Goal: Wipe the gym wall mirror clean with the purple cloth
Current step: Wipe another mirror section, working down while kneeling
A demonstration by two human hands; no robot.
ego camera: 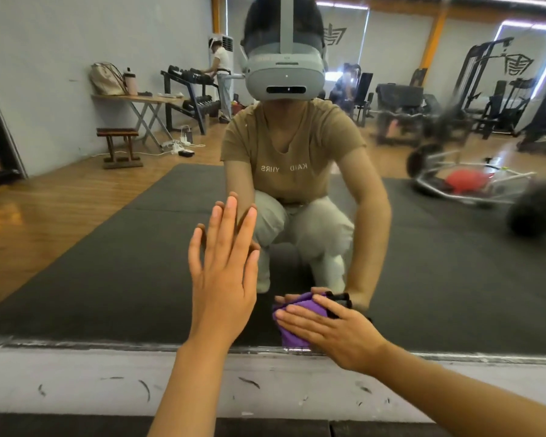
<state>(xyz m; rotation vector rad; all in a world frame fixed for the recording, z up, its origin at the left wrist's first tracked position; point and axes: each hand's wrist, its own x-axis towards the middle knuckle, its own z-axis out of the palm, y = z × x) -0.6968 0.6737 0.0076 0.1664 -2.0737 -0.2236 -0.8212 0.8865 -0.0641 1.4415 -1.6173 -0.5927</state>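
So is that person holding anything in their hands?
The right hand presses the purple cloth against the mirror near its bottom edge, fingers straight over it. The left hand holds nothing.

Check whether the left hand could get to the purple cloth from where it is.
Probably yes: the left hand lies flat on the mirror beside the purple cloth, with bare glass between them.

purple cloth (pixel 292 323) | bunched, pressed flat against glass | low on wall mirror (pixel 108 247), just above bottom edge
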